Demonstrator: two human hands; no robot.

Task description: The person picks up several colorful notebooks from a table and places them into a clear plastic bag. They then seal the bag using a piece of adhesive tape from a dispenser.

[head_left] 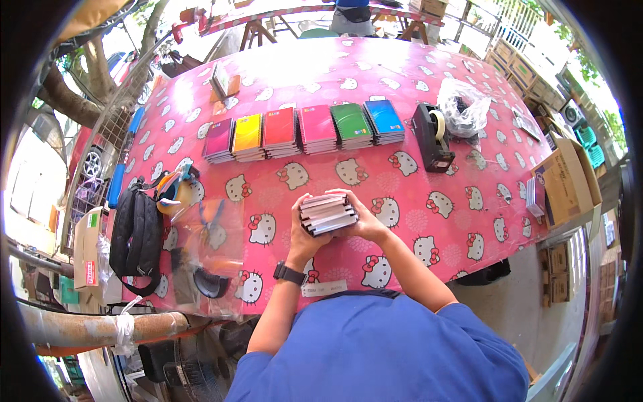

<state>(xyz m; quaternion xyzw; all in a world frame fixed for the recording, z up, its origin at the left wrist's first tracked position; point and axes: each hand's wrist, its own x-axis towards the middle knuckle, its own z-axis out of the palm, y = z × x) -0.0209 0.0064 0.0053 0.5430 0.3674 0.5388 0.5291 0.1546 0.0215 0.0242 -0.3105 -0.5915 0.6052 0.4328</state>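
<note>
Both my hands grip one stack of small notebooks point(327, 213) just above the near part of the pink cartoon-cat tablecloth point(415, 181). My left hand point(301, 236), with a black watch on its wrist, clasps the stack's left end. My right hand point(365, 222) holds the right end. The stack is tilted, with its page edges facing me. Farther back lies a row of notebook piles point(305, 130) with purple, yellow, red, pink, green and blue covers.
A black tape dispenser point(432, 137) and a clear plastic bag point(463, 107) stand right of the row. A black backpack point(136, 238) and clear bags of items point(207, 258) lie at the left. A cardboard box point(568, 182) sits off the table's right edge.
</note>
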